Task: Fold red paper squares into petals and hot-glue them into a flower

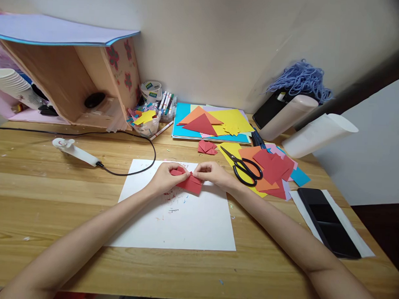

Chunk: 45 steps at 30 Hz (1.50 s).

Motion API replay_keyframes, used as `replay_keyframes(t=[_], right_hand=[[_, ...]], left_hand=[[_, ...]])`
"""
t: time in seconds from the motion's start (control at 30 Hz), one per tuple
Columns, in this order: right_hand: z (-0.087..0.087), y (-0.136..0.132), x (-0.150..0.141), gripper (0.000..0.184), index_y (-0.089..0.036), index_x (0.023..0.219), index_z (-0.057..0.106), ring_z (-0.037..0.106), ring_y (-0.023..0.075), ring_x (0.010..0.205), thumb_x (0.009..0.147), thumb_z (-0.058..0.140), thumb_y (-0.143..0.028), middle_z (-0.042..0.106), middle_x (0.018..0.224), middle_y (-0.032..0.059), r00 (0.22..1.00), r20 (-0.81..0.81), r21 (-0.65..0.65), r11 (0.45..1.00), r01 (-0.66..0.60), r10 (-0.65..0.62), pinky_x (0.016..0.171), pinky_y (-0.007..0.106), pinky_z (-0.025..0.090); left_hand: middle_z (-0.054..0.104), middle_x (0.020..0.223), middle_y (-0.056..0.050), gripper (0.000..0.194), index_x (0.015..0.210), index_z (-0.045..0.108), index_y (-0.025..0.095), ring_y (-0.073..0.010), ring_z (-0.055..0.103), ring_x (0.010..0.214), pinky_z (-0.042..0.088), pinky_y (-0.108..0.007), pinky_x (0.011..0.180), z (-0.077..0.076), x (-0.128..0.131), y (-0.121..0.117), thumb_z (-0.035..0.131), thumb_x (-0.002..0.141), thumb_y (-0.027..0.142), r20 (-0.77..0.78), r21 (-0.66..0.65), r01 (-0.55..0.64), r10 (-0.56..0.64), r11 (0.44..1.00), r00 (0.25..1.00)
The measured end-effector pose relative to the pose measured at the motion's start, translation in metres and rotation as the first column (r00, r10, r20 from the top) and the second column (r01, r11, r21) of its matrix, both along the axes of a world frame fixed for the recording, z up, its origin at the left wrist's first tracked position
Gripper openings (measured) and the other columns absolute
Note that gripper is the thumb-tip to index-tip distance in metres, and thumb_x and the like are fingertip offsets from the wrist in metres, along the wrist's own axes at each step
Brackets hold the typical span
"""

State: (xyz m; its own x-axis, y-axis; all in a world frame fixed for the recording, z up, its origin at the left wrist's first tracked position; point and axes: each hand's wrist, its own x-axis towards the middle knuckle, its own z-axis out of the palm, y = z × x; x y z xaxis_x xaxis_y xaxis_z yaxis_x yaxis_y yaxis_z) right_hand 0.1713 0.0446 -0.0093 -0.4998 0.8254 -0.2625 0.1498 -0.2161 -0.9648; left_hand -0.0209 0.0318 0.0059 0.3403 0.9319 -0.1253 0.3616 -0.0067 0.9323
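- Head view: the left hand [165,178] has its thumb and fingers clamped on a red paper [192,186].
- The right hand [212,173] pinches the same paper along its upper edge; the two hands' fingertips almost meet there.
- The red paper, partly folded, is held over the upper half of a white sheet [183,229], which lies flat on the wooden table [62,223] and bears small coloured marks.
- Just beyond the hands lies a folded red piece [207,147], its layers flat on the wood.
- Right of that piece, black-handled scissors [236,159] rest on yellow and orange paper, blades pointing away to the left.
- Red squares [275,169] overlap other coloured papers beside the scissors.
- Nearer the table's right edge, a black phone [328,223] lies over something white and flat.
- On the left, a white tool [79,154] trails a black cord [115,173], which loops over the sheet's upper left corner.
- At the back, a paper stack [187,134] carries a red triangle [200,126] on top of an orange one; a tub [147,129] of scraps stands left of it, near some markers [166,102].
- Two pale tubes lean at the right, near blue yarn [302,81].
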Motion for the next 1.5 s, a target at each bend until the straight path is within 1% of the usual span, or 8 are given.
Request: replay_keyframes(t=[0.1,0.23,0.5,0.77,1.03,1.2,1.37,1.5], right_hand=[[0.003,-0.003,-0.003,0.019,-0.014,0.065,0.06,0.05,0.009,0.055,0.065,0.065,-0.032,0.056,0.058,-0.0008,0.999,0.007,0.03,0.999,0.031,-0.031,0.056,0.023,0.04],[0.005,-0.009,-0.008,0.015,-0.014,0.06,0.056,0.046,0.0079,0.053,0.065,0.065,-0.026,0.053,0.056,-0.0022,0.993,0.046,0.123,0.987,0.103,-0.109,0.053,0.021,0.037],[0.003,-0.012,-0.012,0.02,-0.014,0.071,0.058,0.049,0.0092,0.055,0.068,0.064,-0.034,0.056,0.065,0.0001,0.995,0.004,0.14,0.985,0.103,-0.105,0.054,0.023,0.04],[0.002,-0.015,-0.014,0.016,-0.014,0.067,0.057,0.049,0.0097,0.057,0.07,0.061,-0.03,0.056,0.063,0.0,0.985,0.007,0.202,0.965,0.166,-0.171,0.055,0.023,0.04],[0.0,-0.015,-0.013,0.019,-0.015,0.068,0.058,0.051,0.0103,0.058,0.068,0.064,-0.033,0.057,0.064,0.0003,0.987,0.006,0.208,0.966,0.153,-0.158,0.056,0.023,0.041],[0.001,-0.014,-0.013,0.017,-0.014,0.068,0.058,0.05,0.0096,0.057,0.071,0.06,-0.031,0.057,0.064,0.0007,0.985,0.013,0.196,0.967,0.163,-0.169,0.055,0.022,0.041],[0.003,-0.012,-0.011,0.017,-0.014,0.069,0.059,0.052,0.0102,0.06,0.069,0.062,-0.03,0.058,0.067,0.0011,0.995,0.036,0.172,0.981,0.089,-0.096,0.059,0.023,0.042],[0.0,-0.013,-0.01,0.015,-0.014,0.069,0.059,0.052,0.0104,0.061,0.07,0.062,-0.029,0.058,0.067,0.0009,0.994,0.048,0.201,0.975,0.09,-0.101,0.059,0.023,0.042]], left_hand=[[0.065,0.071,-0.004,0.026,0.071,0.065,0.014,-0.0149,0.056,0.066,0.042,-0.023,0.06,-0.003,0.0,-0.001,0.057,0.07,0.039,0.005,0.016,0.004,-0.004,1.0,1.0],[0.066,0.072,-0.003,0.024,0.073,0.065,0.014,-0.0149,0.057,0.065,0.043,-0.023,0.059,-0.007,0.0,-0.001,0.056,0.07,0.036,0.002,0.027,0.011,-0.011,1.0,1.0],[0.064,0.067,-0.002,0.02,0.068,0.063,0.013,-0.0123,0.055,0.06,0.042,-0.02,0.055,-0.011,0.001,-0.002,0.058,0.068,0.032,-0.009,0.048,-0.027,0.027,0.998,1.0],[0.063,0.063,-0.002,0.019,0.067,0.064,0.013,-0.0115,0.054,0.058,0.042,-0.02,0.053,-0.01,0.002,-0.002,0.058,0.067,0.031,-0.006,0.058,-0.012,0.012,0.998,1.0],[0.063,0.062,-0.001,0.02,0.067,0.064,0.013,-0.0109,0.053,0.056,0.04,-0.019,0.052,-0.009,0.001,-0.002,0.059,0.068,0.032,-0.014,0.044,0.005,-0.005,0.999,1.0],[0.064,0.063,-0.001,0.021,0.067,0.064,0.013,-0.0113,0.054,0.057,0.041,-0.02,0.053,-0.009,0.002,-0.001,0.058,0.069,0.032,-0.004,0.037,0.002,-0.002,0.999,1.0],[0.066,0.07,-0.003,0.022,0.069,0.065,0.013,-0.0137,0.057,0.064,0.043,-0.021,0.058,-0.009,0.002,0.0,0.058,0.069,0.034,0.021,0.055,-0.029,0.028,0.998,0.999],[0.066,0.071,-0.003,0.022,0.069,0.065,0.014,-0.014,0.057,0.065,0.043,-0.022,0.058,-0.009,0.002,-0.001,0.058,0.069,0.035,0.023,0.07,-0.034,0.033,0.997,0.999]])
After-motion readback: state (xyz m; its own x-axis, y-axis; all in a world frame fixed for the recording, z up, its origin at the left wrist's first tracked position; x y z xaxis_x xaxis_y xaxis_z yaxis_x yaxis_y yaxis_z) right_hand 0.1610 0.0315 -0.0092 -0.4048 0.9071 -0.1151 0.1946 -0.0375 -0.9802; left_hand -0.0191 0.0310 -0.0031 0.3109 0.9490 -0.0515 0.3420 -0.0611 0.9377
